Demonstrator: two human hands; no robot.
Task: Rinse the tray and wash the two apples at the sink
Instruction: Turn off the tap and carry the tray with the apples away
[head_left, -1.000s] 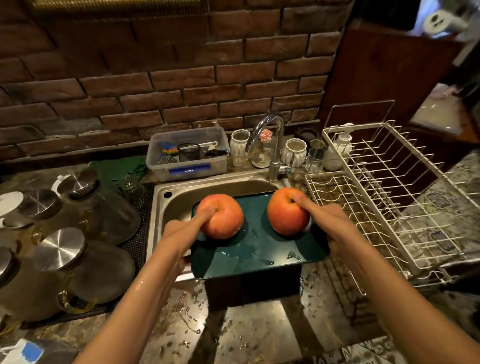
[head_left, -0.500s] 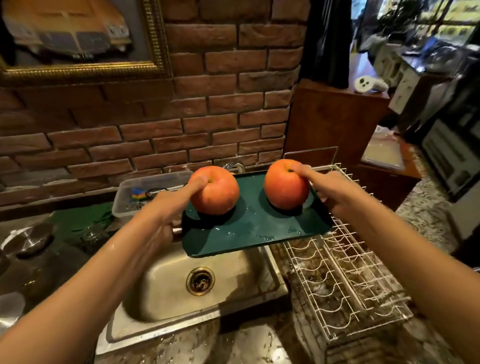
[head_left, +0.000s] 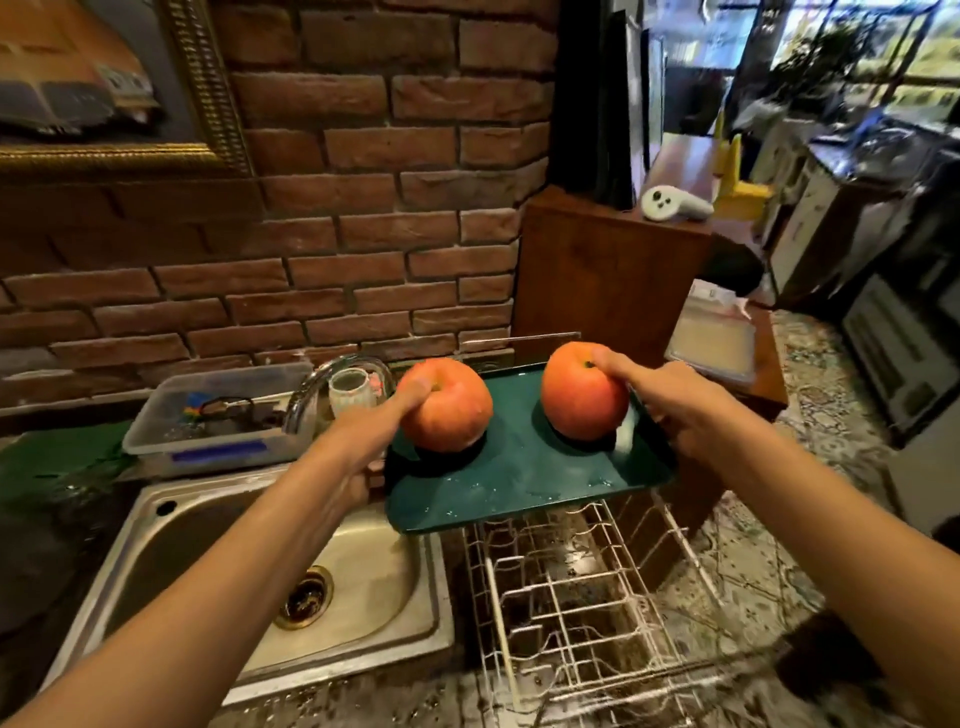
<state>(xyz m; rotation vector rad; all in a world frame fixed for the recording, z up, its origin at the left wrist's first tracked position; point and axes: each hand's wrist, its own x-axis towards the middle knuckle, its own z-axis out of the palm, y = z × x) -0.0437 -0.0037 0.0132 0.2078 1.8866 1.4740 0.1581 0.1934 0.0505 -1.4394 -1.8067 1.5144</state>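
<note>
A person holds a dark green tray (head_left: 524, 478) in the air with both hands, seen from a camera on their head. The tray hangs level above the gap between a steel sink (head_left: 171, 525) on the left and a white wire dish rack (head_left: 582, 597) on the right, and its surface is wet with small drops.

Two red-orange apples sit on the tray. The left hand (head_left: 358, 447) grips the tray's left edge, fingers curled under it, while the thumb reaches up and presses on top of the left apple (head_left: 452, 410). The right hand (head_left: 680, 410) grips the right edge the same way, its thumb pressing the stem end of the right apple (head_left: 576, 395). The fingers beneath the tray are hidden, so how far they wrap is hard to judge.

Behind the sink stands a curved chrome tap (head_left: 311, 389), with a clear plastic tub (head_left: 208, 431) of small items beside it. A red brick wall (head_left: 363, 234) rises behind, and a gilt picture frame (head_left: 197, 93) hangs at upper left.
</note>
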